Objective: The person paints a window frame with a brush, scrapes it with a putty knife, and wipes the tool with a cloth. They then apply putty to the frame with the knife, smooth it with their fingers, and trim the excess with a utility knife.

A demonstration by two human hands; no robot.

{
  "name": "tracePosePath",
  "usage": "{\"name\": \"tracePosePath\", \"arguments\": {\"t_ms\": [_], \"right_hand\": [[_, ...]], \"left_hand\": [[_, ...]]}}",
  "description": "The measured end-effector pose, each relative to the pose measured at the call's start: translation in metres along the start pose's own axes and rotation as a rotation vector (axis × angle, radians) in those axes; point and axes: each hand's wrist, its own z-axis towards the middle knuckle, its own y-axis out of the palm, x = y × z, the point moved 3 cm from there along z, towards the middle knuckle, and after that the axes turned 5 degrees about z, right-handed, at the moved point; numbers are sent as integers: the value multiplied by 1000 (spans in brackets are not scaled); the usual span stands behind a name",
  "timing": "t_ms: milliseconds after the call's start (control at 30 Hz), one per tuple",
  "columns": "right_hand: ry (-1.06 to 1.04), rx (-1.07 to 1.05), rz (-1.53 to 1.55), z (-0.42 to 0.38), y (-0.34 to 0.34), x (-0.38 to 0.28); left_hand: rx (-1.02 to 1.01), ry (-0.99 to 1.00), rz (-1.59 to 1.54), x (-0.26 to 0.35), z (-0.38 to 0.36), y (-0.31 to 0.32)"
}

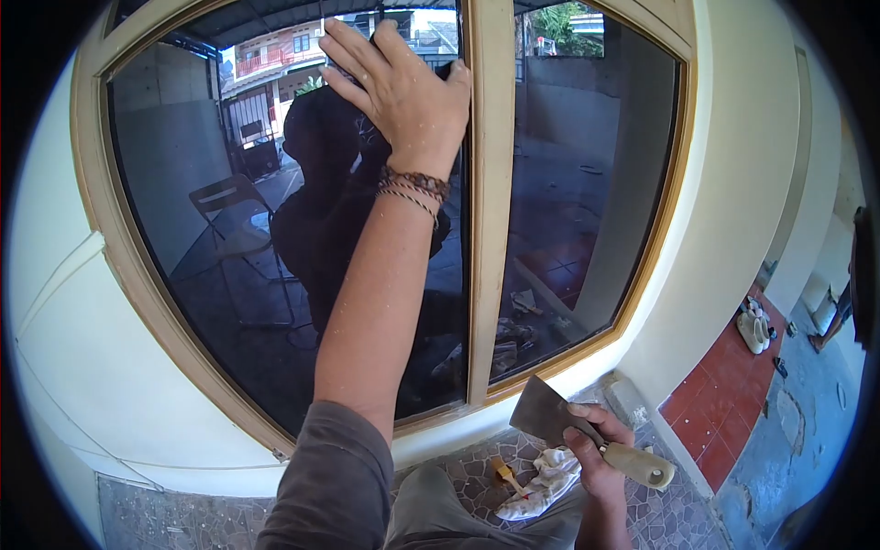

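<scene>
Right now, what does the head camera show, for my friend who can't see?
A left hand presses a dark cloth against a window pane beside its wooden frame. The right hand holds a scraper low down, above a rag on the stone floor.

Cream wall (82, 321), wood-framed window (490, 183)

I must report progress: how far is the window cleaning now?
Done: cannot tell; the glass only shows reflections. In hand: the left hand presses a dark cloth on the upper pane, and the right hand holds a scraper. Left: a rag lies on the floor.
</scene>
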Motion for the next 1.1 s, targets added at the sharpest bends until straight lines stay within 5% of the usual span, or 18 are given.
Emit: {"name": "tracePosePath", "arguments": {"t_ms": [333,433,600,700,867,1033,1100], "right_hand": [[-24,22,-90,0,9,-15],[22,34,-37,2,9,-14],[-25,2,-121,6,12,-13],[10,1,-72,8,20,-21],[-39,27,-183,12,20,-23],[-770,109,-606,80,60,-85],[-885,163,-538,115,94,-120]], "left_hand": [[-46,9,-36,3,-35,-17],[-118,227,21,3,-17,-9],[25,176,-36,6,29,-4],[-97,-59,-62,17,51,-10],[-75,-6,-58,15,47,-19],[-35,74,-74,-5,6,-16],[-64,70,-96,-7,-13,-23]]}}
